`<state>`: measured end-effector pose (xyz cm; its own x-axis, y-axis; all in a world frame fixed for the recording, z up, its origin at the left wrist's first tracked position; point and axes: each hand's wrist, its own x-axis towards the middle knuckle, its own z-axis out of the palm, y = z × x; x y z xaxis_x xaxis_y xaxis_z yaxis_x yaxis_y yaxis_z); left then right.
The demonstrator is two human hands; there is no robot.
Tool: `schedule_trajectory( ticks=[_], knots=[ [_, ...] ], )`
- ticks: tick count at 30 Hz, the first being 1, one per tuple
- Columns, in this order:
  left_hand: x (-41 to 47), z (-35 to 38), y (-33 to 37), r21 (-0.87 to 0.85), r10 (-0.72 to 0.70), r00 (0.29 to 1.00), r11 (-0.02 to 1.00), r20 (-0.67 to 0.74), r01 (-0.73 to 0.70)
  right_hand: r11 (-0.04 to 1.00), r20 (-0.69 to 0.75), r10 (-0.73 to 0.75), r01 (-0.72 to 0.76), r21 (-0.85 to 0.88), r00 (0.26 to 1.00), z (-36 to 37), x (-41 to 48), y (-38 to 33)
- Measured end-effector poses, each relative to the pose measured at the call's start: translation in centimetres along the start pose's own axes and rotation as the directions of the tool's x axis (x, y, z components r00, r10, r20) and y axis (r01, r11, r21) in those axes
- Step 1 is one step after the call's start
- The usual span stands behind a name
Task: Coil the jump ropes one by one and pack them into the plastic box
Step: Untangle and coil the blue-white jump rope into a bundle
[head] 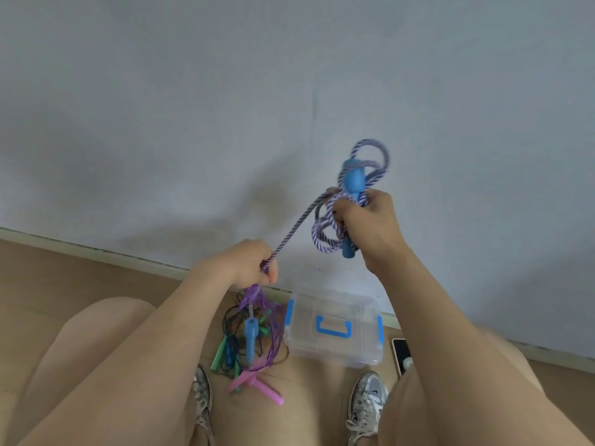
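A purple-and-white striped jump rope (299,220) stretches between my two hands. My right hand (370,220) grips its blue handle (352,188) together with several coiled loops, held up in front of the wall. My left hand (254,265) pinches the taut rope lower down; the other blue handle (250,336) dangles below it. A clear plastic box (335,329) with blue latches and a blue handle lies shut on the floor by the wall. Beside it sits a tangle of other jump ropes (248,358) with green and pink handles.
A grey wall with a skirting board (96,249) runs close behind the box. A phone (402,355) lies on the wooden floor right of the box. My knees and two grey sneakers (367,403) frame the pile.
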<state>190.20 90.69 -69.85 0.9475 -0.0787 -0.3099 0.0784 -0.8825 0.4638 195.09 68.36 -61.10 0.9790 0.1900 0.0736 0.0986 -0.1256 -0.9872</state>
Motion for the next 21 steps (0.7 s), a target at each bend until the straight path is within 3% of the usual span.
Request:
schedule_trajectory(
  ticks=[3, 5, 9, 12, 16, 19, 21],
  knots=[
    [0.4, 1.2, -0.9, 0.071, -0.109, 0.994, 0.992, 0.009, 0.109, 0.951, -0.211, -0.014, 0.078, 0.300, 0.977, 0.3, 0.2, -0.1],
    [0.6, 1.7, -1.1, 0.080, -0.149, 0.989, 0.986, -0.007, 0.149, 0.871, -0.274, 0.002, 0.133, 0.474, 0.962, 0.3, 0.3, -0.1],
    [1.0, 2.0, -1.6, 0.118, -0.185, 0.980, 0.974, -0.069, 0.192, 0.765, -0.228, 0.037, 0.119, 0.633, 0.973, 0.7, 0.2, -0.1],
    [1.2, 1.6, -0.5, -0.027, -0.118, 0.985, 0.993, -0.123, 0.116, 0.762, -0.079, 0.019, 0.037, 0.646, 0.997, 0.9, -0.1, -0.1],
    [0.8, 0.5, 2.1, -0.204, -0.006, 0.965, 0.978, -0.263, -0.049, 0.888, 0.027, 0.032, -0.041, 0.459, 0.999, 0.7, -0.2, 0.2],
    [0.4, -0.2, 3.2, -0.242, 0.054, 0.955, 0.962, -0.293, -0.129, 0.999, 0.082, -0.006, 0.002, 0.041, 0.997, 0.8, -0.1, 1.3],
    [0.2, -0.5, 3.6, -0.233, 0.065, 0.938, 0.961, -0.340, -0.151, 0.974, 0.142, -0.055, 0.084, -0.209, 0.988, 1.1, -0.3, 1.9]
  ],
)
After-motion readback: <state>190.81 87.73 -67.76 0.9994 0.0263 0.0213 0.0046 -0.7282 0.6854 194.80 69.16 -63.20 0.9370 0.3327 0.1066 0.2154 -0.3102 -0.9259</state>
